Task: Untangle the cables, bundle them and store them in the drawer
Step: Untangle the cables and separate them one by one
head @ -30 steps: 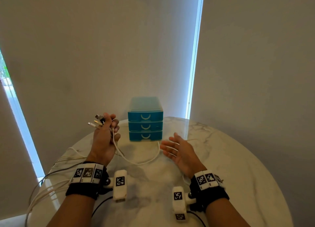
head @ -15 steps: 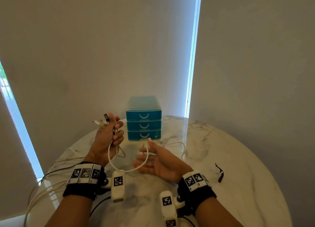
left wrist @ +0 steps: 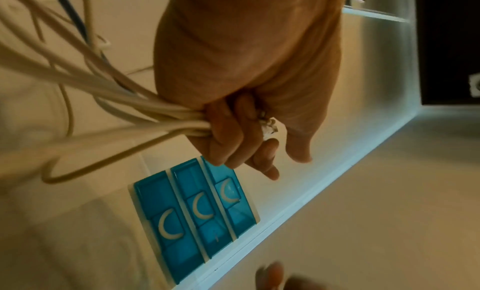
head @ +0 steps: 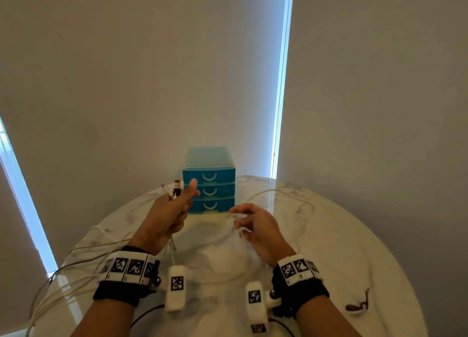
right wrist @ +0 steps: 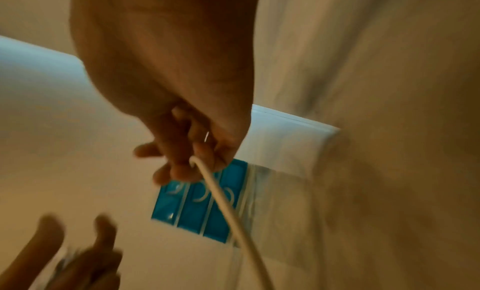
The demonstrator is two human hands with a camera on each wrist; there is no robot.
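My left hand [head: 174,210] grips a bunch of white cables [left wrist: 109,101] in its fist, and their plug ends [head: 176,188] stick up past the thumb. The cables trail down to the left over the marble table [head: 342,248]. My right hand [head: 249,221] is raised to the right of it, fingers curled round a single white cable [right wrist: 223,204] that hangs down from them. A small blue chest of three drawers [head: 209,185] stands at the back of the table, just behind both hands, all drawers closed.
A small dark cable tie [head: 358,305] lies on the table at the right front. A loose white cable [head: 286,193] arcs across the table right of the drawers. More cables [head: 58,281] hang over the table's left edge. Walls stand close behind.
My right hand has turned over and risen, from palm-up beside the left hand to curled round one cable further right. My left hand has shifted right, in front of the drawers.
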